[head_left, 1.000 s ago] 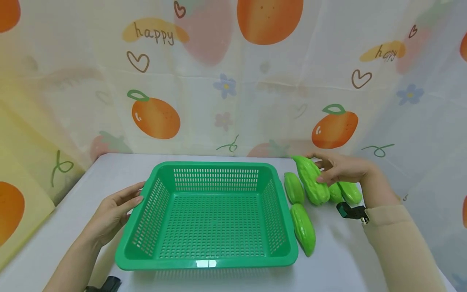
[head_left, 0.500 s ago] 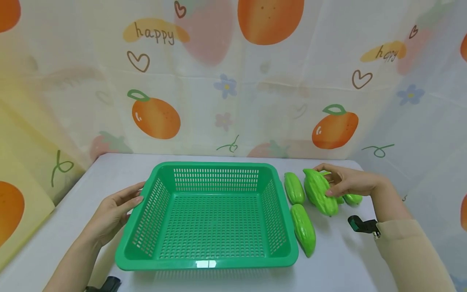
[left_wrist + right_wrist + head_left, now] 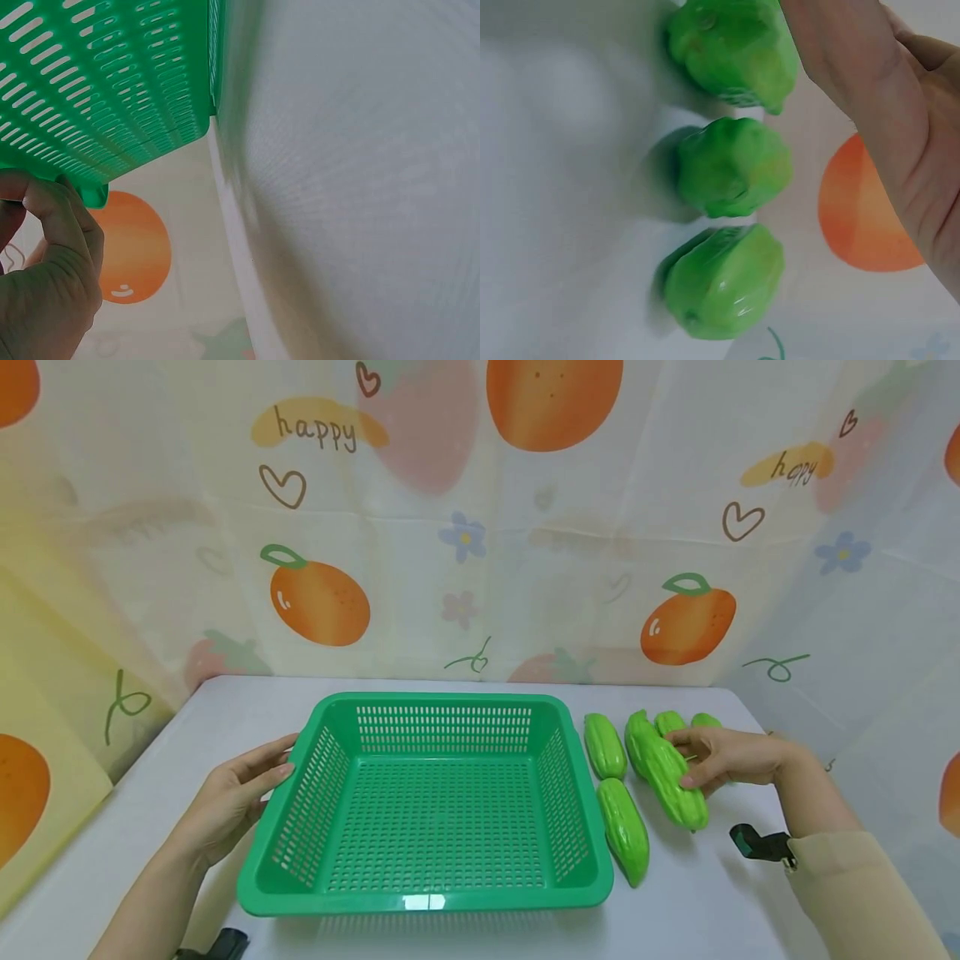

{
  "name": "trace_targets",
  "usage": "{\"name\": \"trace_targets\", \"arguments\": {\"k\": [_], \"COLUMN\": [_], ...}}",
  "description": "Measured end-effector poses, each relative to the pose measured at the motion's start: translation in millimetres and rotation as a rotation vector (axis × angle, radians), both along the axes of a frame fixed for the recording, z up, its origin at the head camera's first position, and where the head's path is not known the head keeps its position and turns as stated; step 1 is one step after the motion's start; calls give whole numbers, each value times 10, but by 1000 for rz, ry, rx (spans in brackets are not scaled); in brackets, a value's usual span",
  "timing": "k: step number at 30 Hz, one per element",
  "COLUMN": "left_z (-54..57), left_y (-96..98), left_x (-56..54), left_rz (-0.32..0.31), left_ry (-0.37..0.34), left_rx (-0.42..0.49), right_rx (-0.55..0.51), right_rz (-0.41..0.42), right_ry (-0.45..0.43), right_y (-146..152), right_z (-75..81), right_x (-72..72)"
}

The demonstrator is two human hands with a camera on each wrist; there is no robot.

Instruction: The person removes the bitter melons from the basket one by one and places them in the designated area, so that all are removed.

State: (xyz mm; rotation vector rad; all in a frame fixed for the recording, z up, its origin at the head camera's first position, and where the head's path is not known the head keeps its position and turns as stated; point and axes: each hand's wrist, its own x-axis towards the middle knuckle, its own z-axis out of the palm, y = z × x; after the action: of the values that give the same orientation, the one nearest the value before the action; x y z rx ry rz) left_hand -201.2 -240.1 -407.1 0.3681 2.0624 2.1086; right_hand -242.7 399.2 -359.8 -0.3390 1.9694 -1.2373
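Observation:
A green plastic basket [image 3: 442,818] with slotted walls stands in the middle of the table. My left hand [image 3: 236,797] holds its left rim, thumb on top; in the left wrist view the curled fingers [image 3: 71,217] are at the rim. My right hand [image 3: 735,756] grips a bright green bitter melon [image 3: 666,777], thumb on its near side, low over the table right of the basket. Two more bitter melons lie end to end along the basket's right side: a back one [image 3: 604,746] and a front one [image 3: 624,833]. Others [image 3: 669,722] sit behind my right hand, partly hidden.
The white table [image 3: 690,893] ends at a fruit-print cloth [image 3: 525,568] hung behind it. In the right wrist view, several bitter melons [image 3: 731,169] stand in a row; I cannot tell which is the held one. A dark wrist camera [image 3: 761,843] sits on the right sleeve.
My right hand has brought the bitter melon down, nearer me and slightly right, uncovering more of those behind. The left hand and basket have stayed in place.

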Motion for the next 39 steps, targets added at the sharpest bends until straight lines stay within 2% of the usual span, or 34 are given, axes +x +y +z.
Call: {"name": "trace_targets", "arguments": {"k": [8, 16, 30, 39], "left_z": [0, -1, 4, 5], "left_y": [0, 2, 5, 4], "left_x": [-3, -14, -1, 3], "left_rz": [3, 5, 14, 10], "left_ry": [-1, 7, -12, 0], "left_rx": [-4, -24, -18, -26], "right_rx": [53, 82, 104, 119], "right_rz": [-22, 15, -14, -18], "right_ry": [21, -3, 0, -18], "right_y": [50, 58, 38, 33], "right_z": [-89, -135, -267, -294], "right_x": [81, 162, 209, 232]}}
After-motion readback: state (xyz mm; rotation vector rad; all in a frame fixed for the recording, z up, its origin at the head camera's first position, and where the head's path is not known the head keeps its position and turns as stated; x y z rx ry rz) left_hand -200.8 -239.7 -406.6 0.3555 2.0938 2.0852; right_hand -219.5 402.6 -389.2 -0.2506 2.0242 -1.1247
